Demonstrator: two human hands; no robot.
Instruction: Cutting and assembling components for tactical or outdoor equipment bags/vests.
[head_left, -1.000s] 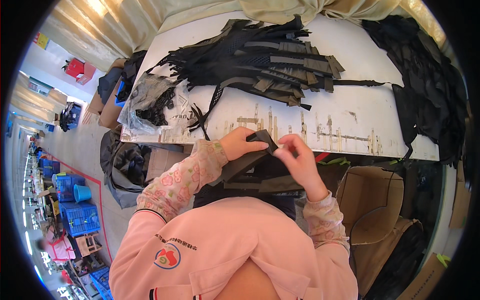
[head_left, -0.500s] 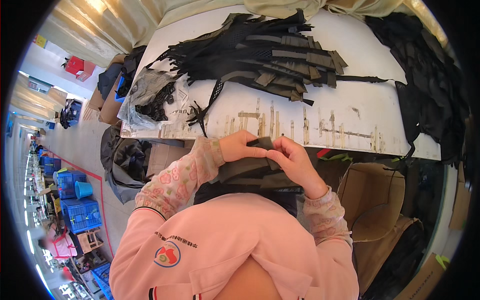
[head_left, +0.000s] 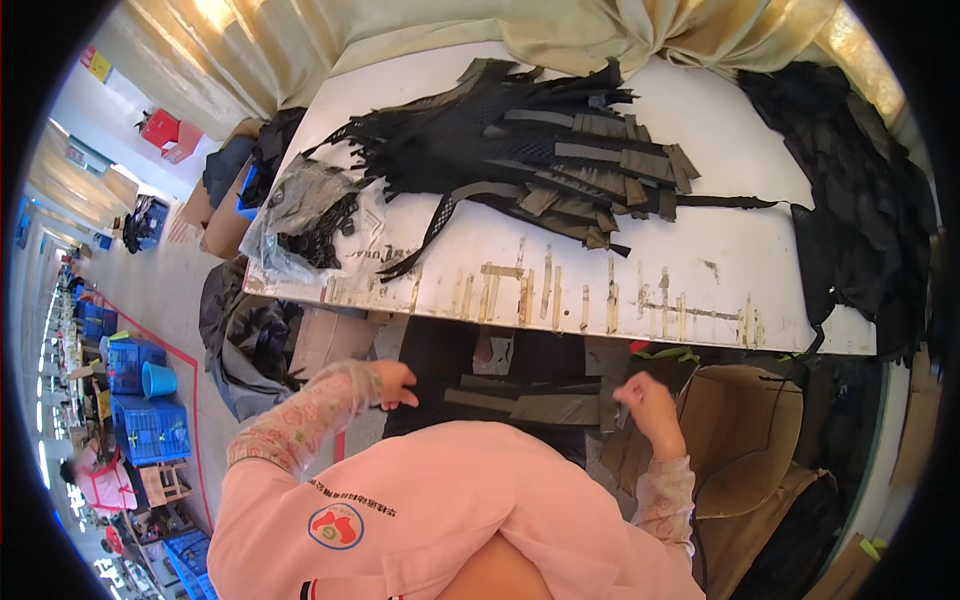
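Here's the left hand (head_left: 397, 385), out over the dark-trousered lap, fingers bent, a small gap between thumb and fingertips, nothing seen between them. Well apart from it, the right hand (head_left: 648, 405) is raised, its thumb and fingers drawn close together; whether they pinch anything, I can't tell.

And between the two hands, across the lap, lie the flat olive-and-black fabric strips (head_left: 560, 407), their right-hand ends just beside the right fingertips. Contact there is too small to call.

Beyond both hands stands the white, tape-marked surface (head_left: 715, 145), carrying a big spread heap of black mesh and olive fabric straps (head_left: 480, 140). Beyond the left hand, near the surface's left edge, a clear plastic bag of small black parts (head_left: 325, 215). Off past the right hand, a tall pile of black fabric (head_left: 850, 190) hangs over the surface's edge.

Right of the right hand, an open brown cardboard box (head_left: 745, 410); left of the left hand, a dark grey crumpled bag (head_left: 235, 345) on the floor.
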